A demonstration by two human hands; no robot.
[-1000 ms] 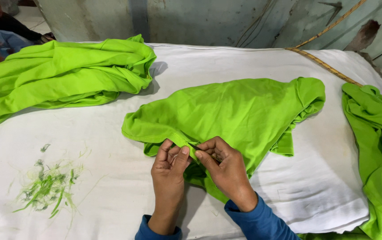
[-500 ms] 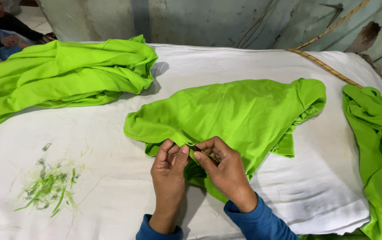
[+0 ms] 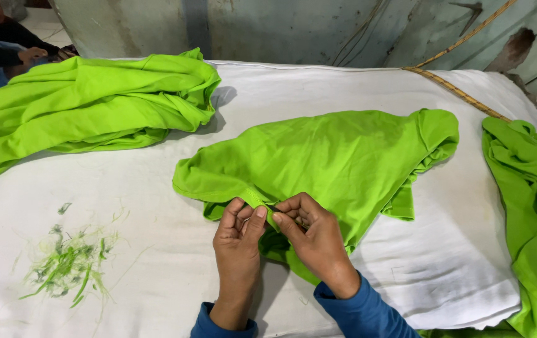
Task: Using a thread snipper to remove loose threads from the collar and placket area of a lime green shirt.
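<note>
A bright green garment [image 3: 337, 156] lies spread on the white-covered table [image 3: 124, 181], near the middle and just ahead of the person. Both hands work at its near hem. The left hand [image 3: 238, 235] is closed in a pinch, thumb and fingers gripping the folded edge of the hem; the right hand [image 3: 309, 235] is likewise closed on the same edge, its fingertips meeting those of the left, so the two hands touch at the seam. Whether a small tool sits between the fingers cannot be told. Both forearms wear blue sleeves [image 3: 362, 313]. To the far left a larger heap of green garments [image 3: 87, 106] rests on the table, well apart from the hands. At the right edge another pile of green cloth [image 3: 531, 206] hangs over the table side. A scatter of green thread clippings [image 3: 62, 263] lies on the cover left of the left hand. A braided rope [image 3: 462, 94] runs across the far right corner against a worn grey wall [image 3: 281, 28]. Another person's hand [image 3: 34, 55] shows at the upper left. No packages, labels or signs can be made out.
</note>
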